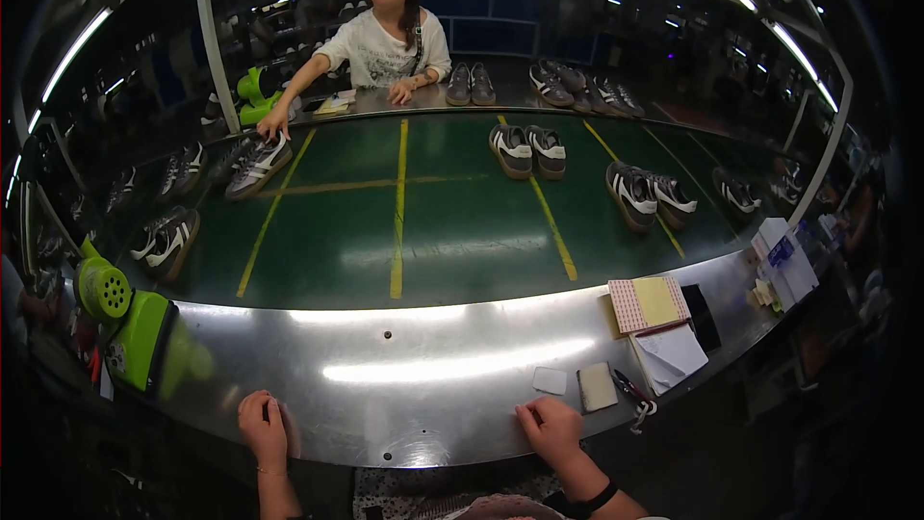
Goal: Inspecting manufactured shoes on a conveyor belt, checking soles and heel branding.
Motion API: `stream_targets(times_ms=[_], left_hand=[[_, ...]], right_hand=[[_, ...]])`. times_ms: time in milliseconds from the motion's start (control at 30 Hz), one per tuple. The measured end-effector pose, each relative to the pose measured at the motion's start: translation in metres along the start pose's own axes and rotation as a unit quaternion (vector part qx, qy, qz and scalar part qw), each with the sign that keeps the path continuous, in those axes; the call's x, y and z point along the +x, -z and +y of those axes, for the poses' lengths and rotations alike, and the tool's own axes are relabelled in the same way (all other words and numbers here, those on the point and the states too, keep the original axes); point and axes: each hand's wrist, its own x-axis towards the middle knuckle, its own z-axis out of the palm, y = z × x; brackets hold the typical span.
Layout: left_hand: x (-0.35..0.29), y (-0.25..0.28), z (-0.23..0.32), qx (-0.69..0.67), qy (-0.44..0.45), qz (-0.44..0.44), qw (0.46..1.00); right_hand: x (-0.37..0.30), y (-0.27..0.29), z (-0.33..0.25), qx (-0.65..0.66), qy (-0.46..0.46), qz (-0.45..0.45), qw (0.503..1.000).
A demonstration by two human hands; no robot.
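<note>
My left hand (262,422) rests on the near edge of the metal counter (289,351), its fingers curled in with nothing visible in them. Farther right, my right hand (553,427) lies loosely closed on the same counter and shows nothing held. Just beyond it are a small white square piece (550,380) and a cream rectangular pad (597,386). A dark-handled tool (630,387), perhaps snips, lies to the right of the pad. Neither hand touches a shoe.
Pairs of grey-and-white sneakers (527,151) stand on the green conveyor belt (346,212). Across it, a co-worker's hand (274,123) touches a sneaker (258,169). A lime-green machine (140,337) stands at left; an open notebook (666,356) and a white box (789,265) lie at right.
</note>
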Motion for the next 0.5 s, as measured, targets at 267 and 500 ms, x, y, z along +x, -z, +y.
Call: stream_targets(times_ms=[267,500], left_hand=[[-0.0005,-0.0013,-0.0022,0.002,0.01,0.015,1.0],[-0.0027,0.0024,-0.0072,-0.046,0.019,0.034,0.998]], right_hand=[[0.0026,0.0004,-0.0031,0.016,-0.002,-0.001,1.0],[0.0042,-0.0025,-0.0082,0.008,-0.003,0.007,1.0]])
